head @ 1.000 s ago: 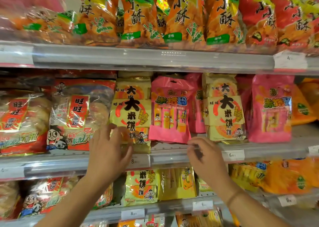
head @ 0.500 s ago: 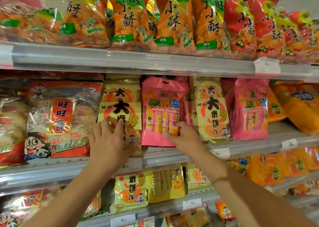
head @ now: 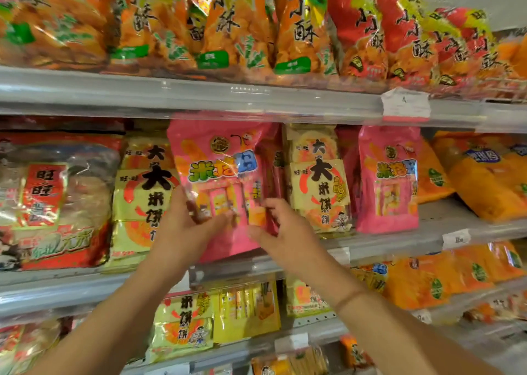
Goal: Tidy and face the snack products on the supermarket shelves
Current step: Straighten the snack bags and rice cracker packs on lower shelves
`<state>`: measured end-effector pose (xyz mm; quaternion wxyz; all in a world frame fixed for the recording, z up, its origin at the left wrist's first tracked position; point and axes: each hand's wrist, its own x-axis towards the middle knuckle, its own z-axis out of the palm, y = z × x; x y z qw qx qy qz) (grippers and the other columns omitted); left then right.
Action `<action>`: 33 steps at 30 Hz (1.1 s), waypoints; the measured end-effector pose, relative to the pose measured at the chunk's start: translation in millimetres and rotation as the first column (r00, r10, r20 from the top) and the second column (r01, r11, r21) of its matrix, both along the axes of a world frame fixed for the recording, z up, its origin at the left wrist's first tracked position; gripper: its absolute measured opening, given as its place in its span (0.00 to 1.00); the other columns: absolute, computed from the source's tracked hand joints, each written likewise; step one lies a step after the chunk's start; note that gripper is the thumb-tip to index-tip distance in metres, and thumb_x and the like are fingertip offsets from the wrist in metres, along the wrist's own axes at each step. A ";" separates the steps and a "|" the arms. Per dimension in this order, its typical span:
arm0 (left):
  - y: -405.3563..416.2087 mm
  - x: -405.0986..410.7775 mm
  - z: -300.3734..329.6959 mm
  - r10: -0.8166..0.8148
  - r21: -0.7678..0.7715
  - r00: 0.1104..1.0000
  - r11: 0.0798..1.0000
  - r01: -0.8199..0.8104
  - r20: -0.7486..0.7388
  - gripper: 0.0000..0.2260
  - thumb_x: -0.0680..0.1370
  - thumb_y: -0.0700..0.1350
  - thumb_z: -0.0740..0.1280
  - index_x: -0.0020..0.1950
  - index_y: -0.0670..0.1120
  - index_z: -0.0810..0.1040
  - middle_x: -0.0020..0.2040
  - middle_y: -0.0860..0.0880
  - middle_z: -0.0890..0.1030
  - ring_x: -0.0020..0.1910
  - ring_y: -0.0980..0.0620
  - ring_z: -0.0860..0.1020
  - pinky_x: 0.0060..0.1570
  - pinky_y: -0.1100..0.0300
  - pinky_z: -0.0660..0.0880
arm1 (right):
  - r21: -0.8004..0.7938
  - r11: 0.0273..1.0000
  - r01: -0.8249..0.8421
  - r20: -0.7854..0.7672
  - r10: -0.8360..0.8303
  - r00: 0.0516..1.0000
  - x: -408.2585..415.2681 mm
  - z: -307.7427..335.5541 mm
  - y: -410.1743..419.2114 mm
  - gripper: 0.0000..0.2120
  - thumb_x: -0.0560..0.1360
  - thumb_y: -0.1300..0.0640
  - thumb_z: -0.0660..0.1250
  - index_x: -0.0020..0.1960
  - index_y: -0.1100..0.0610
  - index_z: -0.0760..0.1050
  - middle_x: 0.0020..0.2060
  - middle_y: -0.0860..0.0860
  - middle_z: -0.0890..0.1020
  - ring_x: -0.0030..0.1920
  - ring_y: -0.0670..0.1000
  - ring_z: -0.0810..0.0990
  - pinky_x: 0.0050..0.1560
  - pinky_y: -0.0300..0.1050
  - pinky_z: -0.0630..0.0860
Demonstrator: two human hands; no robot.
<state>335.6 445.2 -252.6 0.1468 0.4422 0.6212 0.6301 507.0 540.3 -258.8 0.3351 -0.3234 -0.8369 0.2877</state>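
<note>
A pink snack bag (head: pixel 219 160) stands at the front of the middle shelf (head: pixel 385 242), leaning out over the shelf edge. My left hand (head: pixel 185 229) grips its lower left side, thumb across the front. My right hand (head: pixel 281 232) holds its lower right edge with curled fingers. Yellow rice-cracker packs stand on either side: one stack (head: pixel 142 197) to the left, another (head: pixel 316 180) to the right. A second pink bag (head: pixel 387 180) stands further right.
Orange and red puffed-snack bags (head: pixel 299 26) fill the top shelf. Large red-and-clear cracker bags (head: pixel 57 200) sit at the left, orange bags (head: pixel 484 180) at the right. The lower shelf holds yellow packs (head: pixel 245 309) and more orange bags. Price tags (head: pixel 405 103) hang on the rails.
My left hand left the yellow cracker pack and moved right onto the pink bag. Both hands now hold the pink bag, which has come forward and up. The view moved closer.
</note>
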 end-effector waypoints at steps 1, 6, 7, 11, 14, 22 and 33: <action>-0.4 -2.5 -0.4 0.011 0.022 0.999 1.000 -0.012 0.040 0.22 0.64 0.53 0.79 0.52 0.56 0.72 0.41 0.48 0.79 0.32 0.59 0.80 0.29 0.60 0.78 | 0.020 1.000 -0.019 -0.010 0.019 1.000 11.4 2.5 6.8 0.31 0.70 0.35 0.68 0.68 0.44 0.67 0.58 0.39 0.76 0.56 0.42 0.76 0.58 0.44 0.75; -21.9 -13.3 -4.3 0.119 0.045 0.990 0.991 -0.123 0.071 0.20 0.59 0.53 0.80 0.43 0.64 0.74 0.35 0.59 0.79 0.34 0.56 0.82 0.29 0.55 0.80 | 0.193 0.936 0.293 -0.090 -0.281 0.956 78.6 11.3 77.7 0.29 0.73 0.49 0.71 0.70 0.58 0.68 0.66 0.56 0.72 0.66 0.54 0.69 0.66 0.55 0.68; -26.4 -12.0 -4.2 0.152 0.045 0.985 0.987 -0.157 0.087 0.21 0.58 0.53 0.83 0.42 0.62 0.74 0.36 0.56 0.79 0.36 0.52 0.82 0.31 0.48 0.81 | 0.184 0.927 0.328 -0.042 -0.326 0.944 85.7 10.9 89.2 0.32 0.73 0.49 0.72 0.71 0.60 0.66 0.66 0.58 0.72 0.68 0.57 0.68 0.68 0.58 0.66; -37.3 -0.1 -2.6 0.208 0.092 0.973 0.972 -0.217 0.105 0.19 0.63 0.48 0.81 0.45 0.57 0.74 0.39 0.45 0.79 0.41 0.38 0.80 0.40 0.30 0.78 | 0.243 0.899 0.364 0.028 -0.381 0.924 89.6 2.0 112.9 0.42 0.71 0.45 0.73 0.74 0.63 0.60 0.70 0.60 0.70 0.70 0.61 0.66 0.70 0.54 0.63; -41.3 9.4 -0.2 0.222 0.092 0.970 0.969 -0.231 0.096 0.21 0.64 0.46 0.81 0.50 0.57 0.75 0.46 0.34 0.77 0.43 0.41 0.77 0.42 0.30 0.78 | 0.086 0.959 0.269 -0.012 -0.269 0.963 82.3 1.7 119.1 0.34 0.71 0.50 0.74 0.70 0.63 0.65 0.61 0.58 0.77 0.63 0.59 0.75 0.61 0.45 0.71; -51.4 7.5 2.7 0.186 0.137 0.980 0.971 -0.193 0.064 0.15 0.70 0.43 0.77 0.42 0.61 0.75 0.32 0.55 0.77 0.32 0.51 0.80 0.30 0.51 0.80 | -0.041 0.962 0.271 -0.012 -0.272 0.962 80.1 5.1 124.5 0.25 0.66 0.46 0.79 0.53 0.56 0.72 0.39 0.45 0.81 0.39 0.48 0.80 0.36 0.40 0.74; -91.3 -11.8 0.5 0.122 0.097 0.968 0.984 -0.146 0.219 0.14 0.64 0.46 0.77 0.42 0.56 0.75 0.41 0.47 0.83 0.36 0.44 0.85 0.30 0.49 0.80 | -0.107 0.988 0.110 -0.058 -0.116 0.992 -17.9 6.1 52.5 0.34 0.68 0.43 0.76 0.68 0.58 0.70 0.60 0.49 0.80 0.59 0.52 0.78 0.58 0.47 0.75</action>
